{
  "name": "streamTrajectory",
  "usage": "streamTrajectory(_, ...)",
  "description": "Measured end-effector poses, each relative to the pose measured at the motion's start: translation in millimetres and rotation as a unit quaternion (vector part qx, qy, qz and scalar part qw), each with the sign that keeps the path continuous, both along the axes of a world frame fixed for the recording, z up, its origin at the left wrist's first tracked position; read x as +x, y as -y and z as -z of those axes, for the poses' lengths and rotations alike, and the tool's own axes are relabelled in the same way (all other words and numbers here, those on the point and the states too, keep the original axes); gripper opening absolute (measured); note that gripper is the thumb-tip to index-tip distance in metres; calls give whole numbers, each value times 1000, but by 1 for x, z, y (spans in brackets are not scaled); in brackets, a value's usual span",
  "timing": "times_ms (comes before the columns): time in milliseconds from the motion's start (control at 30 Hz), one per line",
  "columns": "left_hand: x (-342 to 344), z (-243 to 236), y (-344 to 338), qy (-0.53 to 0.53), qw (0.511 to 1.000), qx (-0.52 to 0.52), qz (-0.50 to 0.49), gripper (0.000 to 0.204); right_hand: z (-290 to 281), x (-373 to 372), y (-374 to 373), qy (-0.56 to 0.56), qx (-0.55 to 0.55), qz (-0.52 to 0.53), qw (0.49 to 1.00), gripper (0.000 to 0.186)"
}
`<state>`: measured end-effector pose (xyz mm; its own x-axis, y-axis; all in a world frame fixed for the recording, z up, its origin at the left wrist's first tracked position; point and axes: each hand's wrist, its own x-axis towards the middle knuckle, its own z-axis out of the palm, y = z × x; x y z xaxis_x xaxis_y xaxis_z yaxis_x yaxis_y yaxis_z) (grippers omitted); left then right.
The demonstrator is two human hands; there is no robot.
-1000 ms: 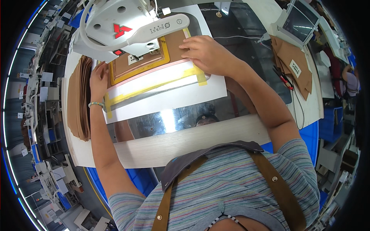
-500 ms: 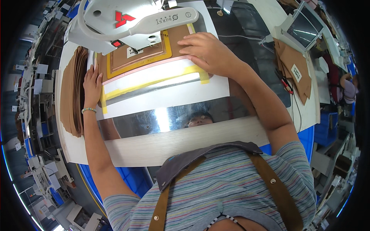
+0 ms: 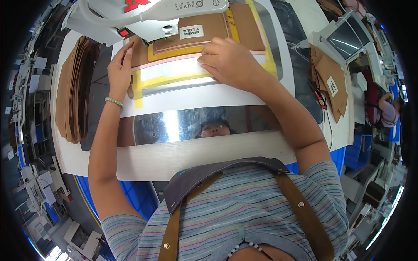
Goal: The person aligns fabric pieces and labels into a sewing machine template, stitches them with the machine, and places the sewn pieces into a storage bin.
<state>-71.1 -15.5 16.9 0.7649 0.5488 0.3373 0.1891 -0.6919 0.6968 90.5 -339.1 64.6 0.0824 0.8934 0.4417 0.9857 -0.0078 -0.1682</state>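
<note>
Fingers (image 3: 213,52) of both hands flat, holding nothing, pressing one yellow-edged template (image 3: 174,74) (one brown stack (image 3: 72,91) beside).

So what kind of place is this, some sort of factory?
Probably a sewing or leather-goods workshop. A white sewing machine head stands over a yellow-taped template, a stack of brown cut pieces lies to the left, and a small control screen sits to the right.

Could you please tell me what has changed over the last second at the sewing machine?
Both hands slid the yellow-edged template with the brown piece farther under the machine head. The left hand stays at its left edge, the right hand flat on top. The brown stack stayed put.
</note>
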Motion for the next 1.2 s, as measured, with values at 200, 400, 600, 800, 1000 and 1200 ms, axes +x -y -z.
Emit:
streamTrajectory(200,40,5,23,65,991,-120,3,38,2,1,0,25,-22,12,999,10)
streamTrajectory(400,71,5,29,10,995,94,-21,35,6,2,1,25,3,31,999,8)
streamTrajectory(600,72,1,21,-57,983,175,6,28,8,11,-6,69,-5,11,998,5)
streamTrajectory(800,70,-6,21,-88,971,223,19,23,-1,16,5,-15,-1,-46,999,7)
streamTrajectory(1000,32,-48,-6,-227,881,413,-42,18,-4,13,7,-27,-14,-42,999,9)
streamTrajectory(1200,-136,-120,-15,-71,929,286,-225,33,3,4,-7,30,44,-8,999,15)
